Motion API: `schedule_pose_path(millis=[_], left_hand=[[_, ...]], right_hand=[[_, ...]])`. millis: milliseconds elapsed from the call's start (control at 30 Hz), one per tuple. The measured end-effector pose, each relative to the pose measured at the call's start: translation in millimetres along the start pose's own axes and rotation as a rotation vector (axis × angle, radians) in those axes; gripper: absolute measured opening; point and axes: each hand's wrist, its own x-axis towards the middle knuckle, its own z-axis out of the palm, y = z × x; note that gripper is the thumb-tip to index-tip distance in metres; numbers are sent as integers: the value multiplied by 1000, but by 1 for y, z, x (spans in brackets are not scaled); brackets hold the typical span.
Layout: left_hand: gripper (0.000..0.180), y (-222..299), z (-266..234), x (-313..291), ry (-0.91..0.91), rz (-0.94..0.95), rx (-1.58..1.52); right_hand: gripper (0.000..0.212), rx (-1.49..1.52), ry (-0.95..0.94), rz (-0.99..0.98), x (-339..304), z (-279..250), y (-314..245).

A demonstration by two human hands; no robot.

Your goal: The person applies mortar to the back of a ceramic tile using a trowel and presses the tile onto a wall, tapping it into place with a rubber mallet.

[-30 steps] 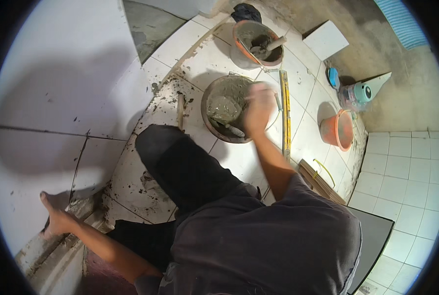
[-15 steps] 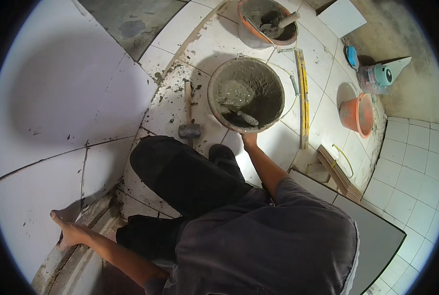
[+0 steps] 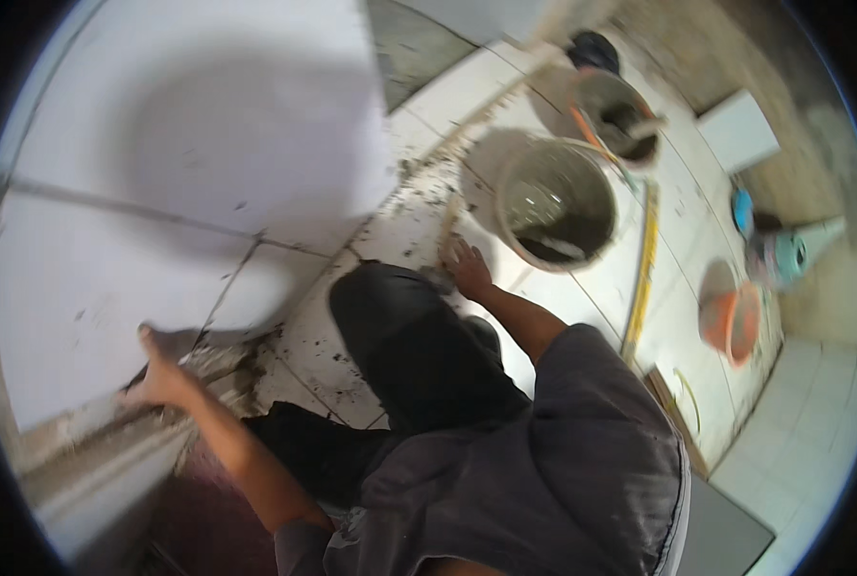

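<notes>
My left hand (image 3: 164, 379), lower left of frame, thumb spread from fingers, at the bottom edge of the white wall tile (image 3: 111, 298), left of frame; my right hand (image 3: 468, 271), centre, fingers spread, right by the mallet (image 3: 450, 217); blurred, can't tell if touching; mortar bucket (image 3: 596, 206) upper right of centre; yellow level (image 3: 643, 276) to its right.

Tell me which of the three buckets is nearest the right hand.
The grey bucket without orange, just beyond the right hand; the orange-rimmed bucket and small orange bucket stand farther away.
</notes>
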Motion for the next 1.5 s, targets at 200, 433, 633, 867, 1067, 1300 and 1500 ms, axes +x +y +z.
schedule_pose_path(millis=[200,433,633,867,1067,1300,1500], left_hand=[[102,-4,1,-4,-3,81,-59],[114,-2,-2,-3,-36,92,-330],[118,-1,-2,-3,-44,48,-264],[123,-5,-3,-6,-35,31,-126],[122,-4,-4,-5,3,41,-50],[122,-2,-3,-6,27,42,-140],[130,-4,-3,-6,40,79,-140]], right_hand=[[23,-264,-53,-382,68,-26,-3],[29,-70,-601,-344,67,-74,-46],[33,648,-553,184,24,-138,-83],[29,794,42,59,20,-309,-111],[34,163,390,-1109,82,-372,-206],[31,101,264,-1182,114,-379,-277],[30,199,340,-1173,121,-384,-284]])
